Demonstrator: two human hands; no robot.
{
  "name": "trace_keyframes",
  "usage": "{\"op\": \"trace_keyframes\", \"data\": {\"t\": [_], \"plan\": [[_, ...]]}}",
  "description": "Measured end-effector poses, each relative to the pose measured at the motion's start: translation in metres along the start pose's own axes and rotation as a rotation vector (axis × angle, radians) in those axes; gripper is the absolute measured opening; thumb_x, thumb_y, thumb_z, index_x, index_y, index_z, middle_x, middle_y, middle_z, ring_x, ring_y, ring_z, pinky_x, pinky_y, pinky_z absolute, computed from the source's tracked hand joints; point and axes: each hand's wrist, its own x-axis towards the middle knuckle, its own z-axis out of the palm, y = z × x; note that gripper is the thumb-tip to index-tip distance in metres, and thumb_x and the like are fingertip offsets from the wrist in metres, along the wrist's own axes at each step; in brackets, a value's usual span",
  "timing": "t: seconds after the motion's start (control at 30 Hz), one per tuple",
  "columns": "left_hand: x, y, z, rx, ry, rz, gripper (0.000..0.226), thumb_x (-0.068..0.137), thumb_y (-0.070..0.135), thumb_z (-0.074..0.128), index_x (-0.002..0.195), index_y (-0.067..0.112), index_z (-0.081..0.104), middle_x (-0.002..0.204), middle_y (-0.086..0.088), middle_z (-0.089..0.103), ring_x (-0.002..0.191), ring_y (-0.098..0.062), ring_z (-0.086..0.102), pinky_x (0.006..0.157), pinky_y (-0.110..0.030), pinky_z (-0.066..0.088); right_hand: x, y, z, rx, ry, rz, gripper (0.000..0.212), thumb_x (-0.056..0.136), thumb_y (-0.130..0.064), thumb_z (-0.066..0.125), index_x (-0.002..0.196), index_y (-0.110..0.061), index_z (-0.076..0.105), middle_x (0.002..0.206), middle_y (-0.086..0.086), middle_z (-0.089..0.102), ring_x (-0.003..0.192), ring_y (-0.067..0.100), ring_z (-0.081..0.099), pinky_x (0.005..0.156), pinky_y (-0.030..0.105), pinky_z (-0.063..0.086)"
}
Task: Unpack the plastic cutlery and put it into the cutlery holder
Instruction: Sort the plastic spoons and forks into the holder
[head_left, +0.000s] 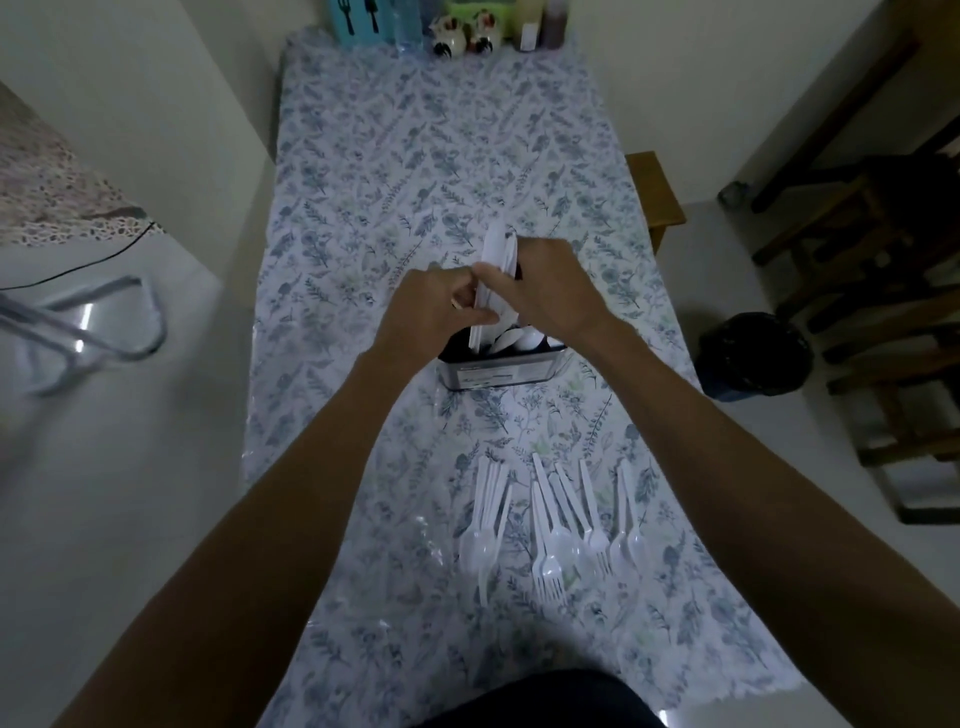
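A dark cutlery holder (501, 373) stands in the middle of the table with white spoon bowls showing inside it. Above it, my left hand (434, 306) and my right hand (545, 291) are both closed on a bundle of white plastic cutlery (496, 254) that stands nearly upright, its lower end inside the holder. Nearer to me, loose white spoons (480, 525) and forks (550, 566) lie in small groups on the cloth. Clear plastic wrapping (415, 530) lies flat to the left of them.
The long table (395, 156) has a floral cloth. At its far end stand a blue box (358, 21), a bottle, two rooster figurines (467, 34) and jars. A wooden bench (652, 192) and a black bin (753, 356) are on the right; a metal chair frame (93, 332) is left.
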Motion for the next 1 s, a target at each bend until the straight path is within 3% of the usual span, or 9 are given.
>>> {"op": "trace_keyframes", "data": {"t": [0.1, 0.17, 0.23, 0.4, 0.5, 0.63, 0.77, 0.93, 1.0], "plan": [[-0.018, -0.007, 0.014, 0.322, 0.101, 0.006, 0.07, 0.066, 0.061, 0.084, 0.112, 0.012, 0.065, 0.11, 0.0, 0.064, 0.11, -0.028, 0.059, 0.096, -0.045, 0.042, -0.012, -0.002, 0.011, -0.093, -0.061, 0.105, 0.051, 0.092, -0.059, 0.061, 0.097, -0.009, 0.064, 0.077, 0.0, 0.065, 0.068, 0.013, 0.061, 0.06, 0.033, 0.05], [-0.028, -0.007, 0.015, 0.406, 0.181, -0.042, 0.105, 0.059, 0.082, 0.073, 0.137, 0.016, 0.053, 0.14, -0.001, 0.051, 0.132, -0.023, 0.044, 0.108, -0.044, 0.03, -0.015, -0.003, 0.011, -0.347, -0.071, 0.178, 0.088, 0.081, -0.085, 0.048, 0.138, -0.017, 0.05, 0.124, 0.01, 0.063, 0.109, 0.027, 0.061, 0.083, 0.044, 0.054], [-0.036, -0.007, 0.011, 0.337, 0.177, -0.069, 0.111, 0.061, 0.082, 0.073, 0.146, 0.016, 0.045, 0.149, 0.0, 0.045, 0.138, -0.021, 0.039, 0.111, -0.042, 0.026, -0.015, -0.007, 0.005, -0.37, -0.031, 0.199, 0.099, 0.079, -0.088, 0.044, 0.15, -0.02, 0.037, 0.141, 0.011, 0.053, 0.126, 0.032, 0.051, 0.092, 0.05, 0.051], [-0.048, -0.007, 0.005, -0.005, 0.063, -0.079, 0.055, 0.09, 0.022, 0.077, 0.138, 0.006, 0.055, 0.119, -0.008, 0.071, 0.11, -0.021, 0.066, 0.1, -0.038, 0.051, -0.016, -0.003, 0.005, -0.114, -0.112, 0.174, 0.068, 0.093, -0.065, 0.054, 0.138, -0.014, 0.054, 0.121, 0.009, 0.065, 0.112, 0.025, 0.062, 0.092, 0.04, 0.054], [-0.051, -0.006, 0.002, -0.015, 0.102, -0.077, 0.049, 0.089, 0.004, 0.074, 0.135, 0.004, 0.057, 0.117, -0.013, 0.07, 0.107, -0.018, 0.066, 0.096, -0.03, 0.054, -0.023, -0.004, 0.008, -0.086, -0.031, 0.124, 0.057, 0.096, -0.058, 0.056, 0.131, -0.013, 0.058, 0.117, 0.009, 0.066, 0.1, 0.023, 0.065, 0.084, 0.033, 0.052], [-0.051, -0.009, 0.001, 0.045, 0.097, -0.047, 0.035, 0.084, 0.011, 0.08, 0.118, 0.009, 0.071, 0.106, -0.009, 0.069, 0.095, -0.022, 0.065, 0.086, -0.036, 0.056, -0.032, -0.004, 0.0, -0.106, 0.065, 0.116, 0.049, 0.099, -0.056, 0.052, 0.124, -0.015, 0.059, 0.112, 0.005, 0.067, 0.088, 0.02, 0.066, 0.077, 0.033, 0.055], [-0.053, -0.004, 0.004, 0.048, -0.056, -0.004, 0.031, 0.08, 0.02, 0.085, 0.109, 0.011, 0.077, 0.099, 0.002, 0.068, 0.082, -0.013, 0.061, 0.074, -0.011, 0.046, -0.049, -0.001, -0.001, -0.079, 0.076, 0.121, 0.045, 0.099, -0.053, 0.053, 0.122, -0.015, 0.059, 0.108, 0.004, 0.068, 0.087, 0.02, 0.066, 0.076, 0.039, 0.058], [-0.055, -0.004, 0.01, 0.053, -0.05, -0.021, 0.009, 0.091, 0.02, 0.074, 0.094, 0.012, 0.078, 0.087, -0.001, 0.074, 0.076, -0.013, 0.067, 0.075, -0.04, 0.056, -0.068, 0.003, -0.001, -0.065, 0.082, 0.185, 0.038, 0.099, -0.048, 0.056, 0.121, -0.016, 0.059, 0.107, 0.004, 0.069, 0.088, 0.02, 0.068, 0.076, 0.041, 0.058], [-0.055, -0.002, 0.005, 0.049, 0.038, -0.037, 0.02, 0.096, 0.028, 0.067, 0.086, 0.011, 0.075, 0.078, -0.003, 0.073, 0.07, -0.019, 0.067, 0.069, -0.045, 0.054, -0.073, 0.005, -0.002, -0.059, 0.099, 0.178, 0.037, 0.099, -0.047, 0.057, 0.12, -0.016, 0.06, 0.105, 0.004, 0.07, 0.087, 0.019, 0.068, 0.076, 0.041, 0.059]]}}
